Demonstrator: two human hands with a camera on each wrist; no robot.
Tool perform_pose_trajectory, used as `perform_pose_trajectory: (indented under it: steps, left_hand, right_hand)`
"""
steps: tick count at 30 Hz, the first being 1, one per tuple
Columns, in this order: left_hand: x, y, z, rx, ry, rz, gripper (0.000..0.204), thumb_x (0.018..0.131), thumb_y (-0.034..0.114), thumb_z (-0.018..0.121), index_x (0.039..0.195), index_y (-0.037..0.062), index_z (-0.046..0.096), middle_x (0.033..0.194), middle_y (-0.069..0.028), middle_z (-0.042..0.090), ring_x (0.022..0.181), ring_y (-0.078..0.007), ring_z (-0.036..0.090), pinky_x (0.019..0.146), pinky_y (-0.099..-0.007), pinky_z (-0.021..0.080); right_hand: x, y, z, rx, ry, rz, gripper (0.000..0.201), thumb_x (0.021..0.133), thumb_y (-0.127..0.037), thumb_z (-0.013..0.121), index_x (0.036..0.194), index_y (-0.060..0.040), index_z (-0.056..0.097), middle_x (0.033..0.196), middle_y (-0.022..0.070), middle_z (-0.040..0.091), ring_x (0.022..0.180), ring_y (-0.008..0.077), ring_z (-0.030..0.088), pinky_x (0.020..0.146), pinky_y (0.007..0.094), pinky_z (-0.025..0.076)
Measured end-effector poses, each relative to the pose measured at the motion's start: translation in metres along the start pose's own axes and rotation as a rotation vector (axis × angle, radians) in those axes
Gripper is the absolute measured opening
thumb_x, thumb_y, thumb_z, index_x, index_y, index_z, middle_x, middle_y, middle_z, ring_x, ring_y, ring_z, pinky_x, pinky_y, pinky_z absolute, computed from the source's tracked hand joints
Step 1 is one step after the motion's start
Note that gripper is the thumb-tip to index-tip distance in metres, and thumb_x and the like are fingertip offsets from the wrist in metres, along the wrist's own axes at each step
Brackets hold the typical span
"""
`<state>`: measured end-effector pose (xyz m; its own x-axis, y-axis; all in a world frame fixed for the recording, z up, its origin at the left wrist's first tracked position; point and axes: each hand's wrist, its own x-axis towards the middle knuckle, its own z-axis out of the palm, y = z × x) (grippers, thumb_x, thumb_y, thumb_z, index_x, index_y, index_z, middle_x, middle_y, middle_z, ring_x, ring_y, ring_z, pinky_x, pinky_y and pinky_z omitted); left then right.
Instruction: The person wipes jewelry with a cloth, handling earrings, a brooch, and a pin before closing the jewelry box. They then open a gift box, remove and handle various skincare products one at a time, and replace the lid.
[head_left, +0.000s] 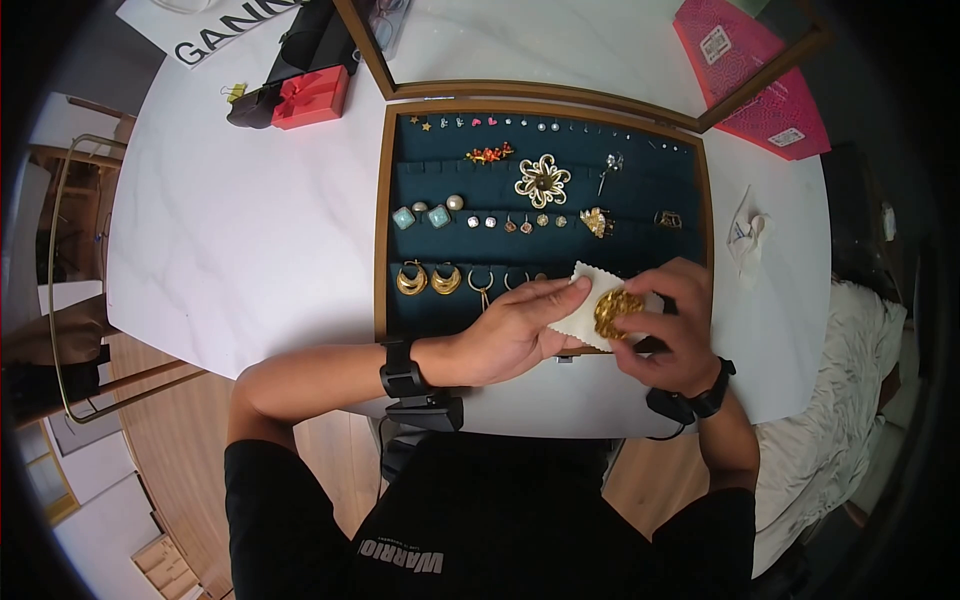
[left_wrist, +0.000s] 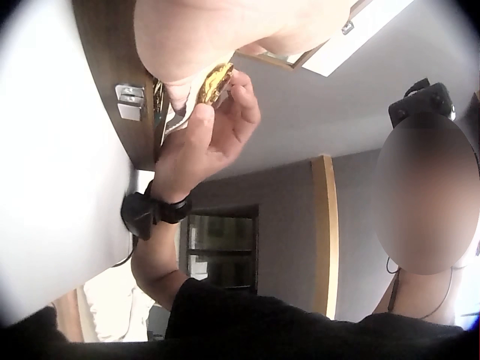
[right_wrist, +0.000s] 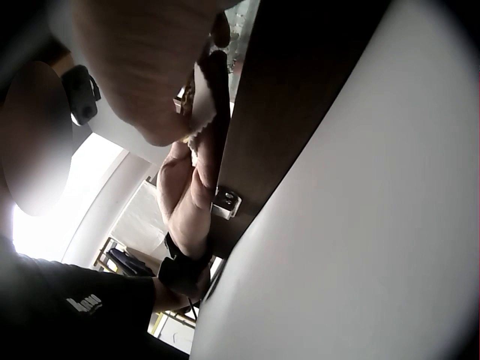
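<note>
A gold textured piece of jewellery [head_left: 618, 314] is pinched between the thumb and fingers of the right hand [head_left: 672, 335], over a white zigzag-edged cloth [head_left: 583, 318]. The left hand [head_left: 510, 335] holds that cloth, its thumb on top. Both hands are above the front right part of an open jewellery case [head_left: 382, 200] with a dark teal lining. In the left wrist view the gold piece [left_wrist: 216, 84] shows at the fingertips of the right hand [left_wrist: 214, 139]. The right wrist view shows the cloth [right_wrist: 201, 105] beside the left hand [right_wrist: 191, 195].
Rows of earrings and a flower brooch [head_left: 543, 182] lie in the case, its glass lid raised behind. A red box [head_left: 310, 97] is at the back left, a pink package [head_left: 755, 80] at the back right. A crumpled clear wrapper [head_left: 748, 235] lies on the right.
</note>
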<state>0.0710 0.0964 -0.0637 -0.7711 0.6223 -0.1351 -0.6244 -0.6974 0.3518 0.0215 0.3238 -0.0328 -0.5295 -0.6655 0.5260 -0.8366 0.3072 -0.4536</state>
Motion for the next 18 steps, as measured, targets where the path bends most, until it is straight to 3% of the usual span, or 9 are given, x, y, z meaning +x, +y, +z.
perform_pose_trajectory:
  steps: [1, 5, 7, 12, 15, 18]
  left_hand:
    - [0.0000, -0.0003, -0.0012, 0.046, 0.012, -0.018, 0.046, 0.111, 0.028, 0.030, 0.141, -0.0046, 0.043, 0.139, -0.0171, 0.054, 0.130, -0.0242, 0.054, 0.116, -0.0423, 0.041]
    - [0.0007, -0.0005, 0.0003, 0.053, -0.001, 0.003, 0.046, 0.111, 0.028, 0.030, 0.142, -0.0046, 0.043, 0.139, -0.0170, 0.054, 0.130, -0.0241, 0.054, 0.116, -0.0422, 0.041]
    - [0.0010, 0.0005, 0.0044, -0.015, 0.030, 0.004, 0.038, 0.110, 0.027, 0.042, 0.130, -0.0013, 0.057, 0.125, -0.0098, 0.064, 0.117, -0.0167, 0.062, 0.105, -0.0325, 0.049]
    - [0.0003, -0.0005, 0.0022, -0.023, 0.037, 0.003, 0.038, 0.110, 0.027, 0.042, 0.130, -0.0008, 0.057, 0.125, -0.0097, 0.064, 0.116, -0.0164, 0.062, 0.105, -0.0322, 0.049]
    - [0.0002, -0.0002, 0.0038, -0.012, 0.042, 0.003, 0.038, 0.110, 0.028, 0.042, 0.131, -0.0004, 0.056, 0.125, -0.0097, 0.064, 0.116, -0.0162, 0.062, 0.105, -0.0322, 0.049]
    - [0.0006, -0.0006, 0.0028, -0.016, 0.023, 0.009, 0.038, 0.110, 0.028, 0.042, 0.131, -0.0002, 0.056, 0.126, -0.0097, 0.063, 0.116, -0.0164, 0.062, 0.106, -0.0326, 0.049]
  right_hand:
    - [0.0002, -0.0011, 0.0005, 0.011, -0.037, -0.043, 0.047, 0.066, -0.010, 0.085, 0.107, -0.0193, 0.065, 0.122, 0.0054, 0.059, 0.104, 0.0269, 0.052, 0.088, 0.0428, 0.042]
    - [0.0012, 0.0009, -0.0002, -0.054, -0.009, -0.045, 0.045, 0.067, -0.010, 0.085, 0.106, -0.0192, 0.065, 0.122, 0.0050, 0.058, 0.104, 0.0266, 0.051, 0.088, 0.0425, 0.042]
    - [0.0000, 0.0009, -0.0020, -0.016, -0.032, -0.035, 0.044, 0.067, -0.010, 0.085, 0.106, -0.0193, 0.066, 0.122, 0.0048, 0.058, 0.104, 0.0266, 0.051, 0.089, 0.0426, 0.042]
    - [0.0015, -0.0017, 0.0015, 0.005, -0.058, -0.094, 0.044, 0.066, -0.009, 0.085, 0.105, -0.0197, 0.066, 0.120, 0.0046, 0.057, 0.103, 0.0271, 0.051, 0.088, 0.0429, 0.042]
    - [0.0021, -0.0013, -0.0007, -0.029, 0.023, 0.010, 0.045, 0.066, -0.010, 0.085, 0.106, -0.0196, 0.066, 0.119, 0.0046, 0.057, 0.104, 0.0273, 0.051, 0.089, 0.0433, 0.042]
    - [0.0040, -0.0032, -0.0023, 0.034, -0.077, -0.053, 0.046, 0.067, -0.010, 0.084, 0.108, -0.0194, 0.065, 0.119, 0.0048, 0.057, 0.104, 0.0272, 0.051, 0.089, 0.0435, 0.042]
